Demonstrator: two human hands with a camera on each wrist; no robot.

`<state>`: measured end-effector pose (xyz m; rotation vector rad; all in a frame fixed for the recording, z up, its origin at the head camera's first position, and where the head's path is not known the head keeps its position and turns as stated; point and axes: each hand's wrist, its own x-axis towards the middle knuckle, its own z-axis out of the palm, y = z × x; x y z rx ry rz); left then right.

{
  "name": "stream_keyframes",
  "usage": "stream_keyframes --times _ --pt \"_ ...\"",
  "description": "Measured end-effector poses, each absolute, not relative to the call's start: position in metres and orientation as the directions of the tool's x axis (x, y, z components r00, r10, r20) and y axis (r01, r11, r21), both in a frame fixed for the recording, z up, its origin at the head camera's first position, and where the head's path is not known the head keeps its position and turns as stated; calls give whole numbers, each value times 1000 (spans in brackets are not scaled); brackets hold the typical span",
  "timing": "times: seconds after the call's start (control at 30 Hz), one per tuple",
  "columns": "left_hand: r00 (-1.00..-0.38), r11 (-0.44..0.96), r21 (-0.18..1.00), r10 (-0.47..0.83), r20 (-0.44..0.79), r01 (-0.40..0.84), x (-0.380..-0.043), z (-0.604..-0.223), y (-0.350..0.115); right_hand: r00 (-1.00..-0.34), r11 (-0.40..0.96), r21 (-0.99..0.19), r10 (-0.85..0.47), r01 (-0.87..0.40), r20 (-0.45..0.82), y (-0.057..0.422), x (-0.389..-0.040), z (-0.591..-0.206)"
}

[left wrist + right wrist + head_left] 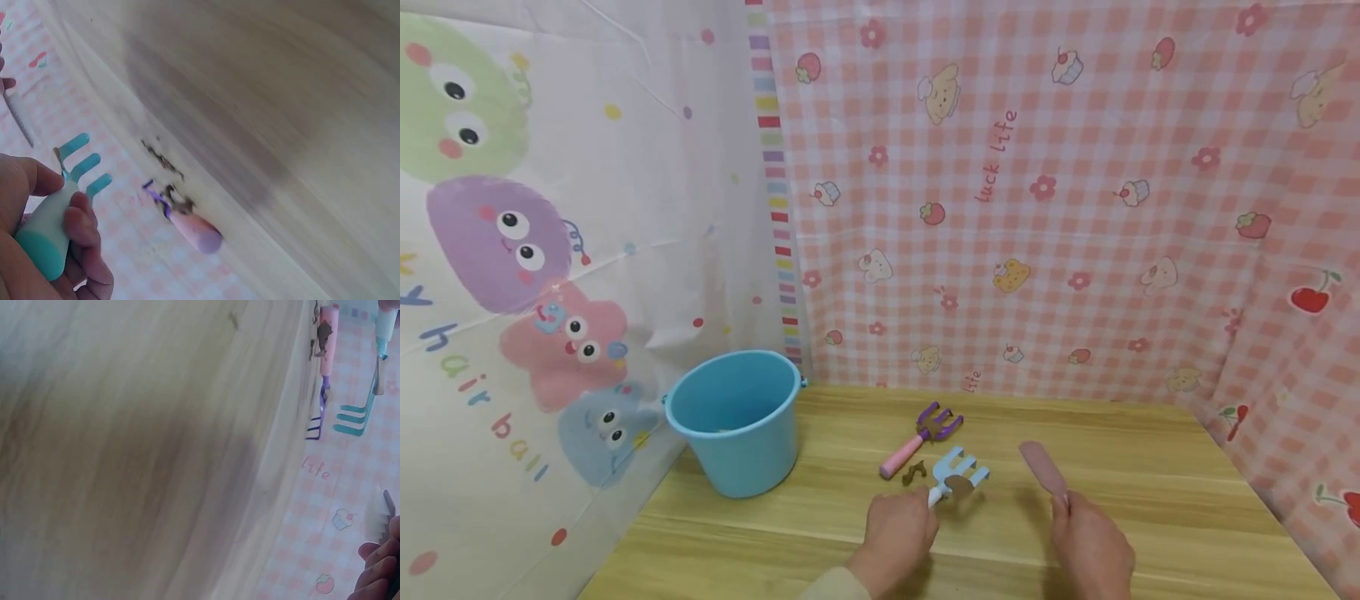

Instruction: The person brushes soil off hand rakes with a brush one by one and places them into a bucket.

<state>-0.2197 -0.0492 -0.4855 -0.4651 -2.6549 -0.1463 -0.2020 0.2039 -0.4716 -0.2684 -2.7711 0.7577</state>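
Observation:
My left hand (895,533) grips the white-and-teal handle of a small hand rake (47,231), its light blue prongs pointing forward above the table. A round brown patch (958,486) clings to the rake's head. In my right hand (1093,546) is a brush (1043,468) with a dull pink back; its pale bristles (377,519) show in the right wrist view. The brush and the held rake are apart. Just beyond the left hand, a second rake (904,456) with pink handle and purple prongs lies on the table, brown bits on its head.
A loose brown clump (914,472) lies beside the pink handle. To the left stands a light blue bucket (745,454), its inside mostly hidden. The wood-grain table (1150,475) meets a pink checked cloth (1075,308) at the back and right, and a white printed cloth (662,250) at the left.

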Motion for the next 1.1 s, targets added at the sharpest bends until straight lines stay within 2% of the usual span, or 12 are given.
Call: stream_keyframes --times 0.2,0.47,0.67,0.83,1.1 --pt "-836 926 117 264 482 360 -216 -481 -74 -964 853 -516 194 76 180 192 -200 -466" --pt "-893 924 210 220 393 320 -207 -477 -88 -953 864 -502 129 -28 274 176 -196 -468" --pt "-887 923 192 238 396 334 -207 -475 -91 -911 872 -457 36 -173 412 158 -195 -467" --pt "-859 910 174 273 433 377 -210 -476 -91 -882 863 -404 -93 -302 462 142 -194 -462" --pt "-873 908 154 312 374 390 -208 -473 -88 -781 868 -217 -261 -447 568 130 -195 -466"
